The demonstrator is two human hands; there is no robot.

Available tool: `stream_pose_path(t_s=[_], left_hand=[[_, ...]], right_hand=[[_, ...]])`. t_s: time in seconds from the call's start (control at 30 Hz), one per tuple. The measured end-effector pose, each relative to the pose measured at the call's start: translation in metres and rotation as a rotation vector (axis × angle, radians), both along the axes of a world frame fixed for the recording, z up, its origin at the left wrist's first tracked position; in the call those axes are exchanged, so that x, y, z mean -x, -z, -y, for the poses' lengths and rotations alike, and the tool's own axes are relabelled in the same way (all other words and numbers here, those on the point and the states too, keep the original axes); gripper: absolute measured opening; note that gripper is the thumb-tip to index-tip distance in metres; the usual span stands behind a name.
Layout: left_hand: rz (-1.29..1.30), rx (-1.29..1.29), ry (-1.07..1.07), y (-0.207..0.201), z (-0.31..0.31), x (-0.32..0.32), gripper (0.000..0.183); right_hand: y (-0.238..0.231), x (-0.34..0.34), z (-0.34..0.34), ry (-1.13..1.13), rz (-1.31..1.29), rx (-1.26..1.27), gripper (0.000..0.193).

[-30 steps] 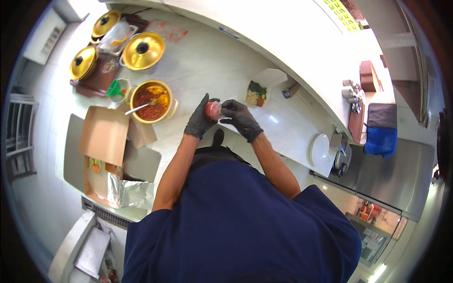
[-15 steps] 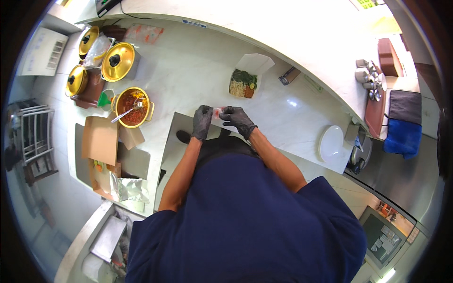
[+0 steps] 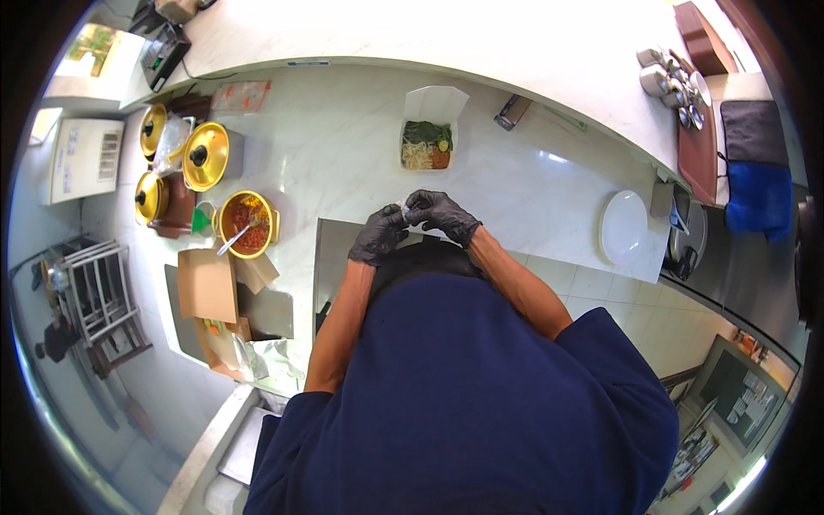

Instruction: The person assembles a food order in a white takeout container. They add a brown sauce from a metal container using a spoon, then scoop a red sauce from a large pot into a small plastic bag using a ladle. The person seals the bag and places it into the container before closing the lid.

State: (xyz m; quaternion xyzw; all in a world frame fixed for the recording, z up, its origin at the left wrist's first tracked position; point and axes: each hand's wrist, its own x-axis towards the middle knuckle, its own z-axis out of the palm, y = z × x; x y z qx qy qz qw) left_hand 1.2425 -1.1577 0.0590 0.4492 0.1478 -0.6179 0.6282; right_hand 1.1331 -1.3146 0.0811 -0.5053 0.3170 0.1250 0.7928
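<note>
Both hands wear black gloves and meet in front of my body at the counter's near edge. Pinched between their fingertips is a small clear plastic packet [image 3: 404, 209], now mostly covered by the gloves. My left hand [image 3: 378, 237] has its fingers closed at the packet's left side. My right hand [image 3: 440, 215] grips it from the upper right. Just beyond them stands an open white takeout box [image 3: 433, 105] holding pale noodles [image 3: 418, 157], dark greens [image 3: 424, 131], a reddish-brown topping [image 3: 441, 158] and a small round green-yellow slice.
At left, a yellow pot [image 3: 273, 225] of red sauce holds a spoon, near gold-lidded pots [image 3: 206, 156] and a green funnel [image 3: 201, 221]. An open cardboard box [image 3: 208, 287] lies nearer. A white plate [image 3: 623, 227] sits right; a narrow box [image 3: 512, 112] lies beyond the takeout box.
My hands have drawn closer together, and the left has turned inward. The packet, with red showing earlier, is now mostly hidden between the fingers. The whole view has shifted slightly.
</note>
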Motion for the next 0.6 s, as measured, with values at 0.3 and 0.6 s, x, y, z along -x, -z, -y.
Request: stream_pose_path(t_s=[0.3, 0.6], left_hand=[[0.446, -0.011, 0.149, -0.005, 0.01, 0.003, 0.012], [1.333, -0.301, 0.425, -0.024, 0.006, -0.013, 0.019]], right_hand=[[0.018, 0.004, -0.02, 0.067, -0.183, 0.924, 0.015], [-0.01, 0.002, -0.041, 0.115, -0.023, 1.202, 0.013]])
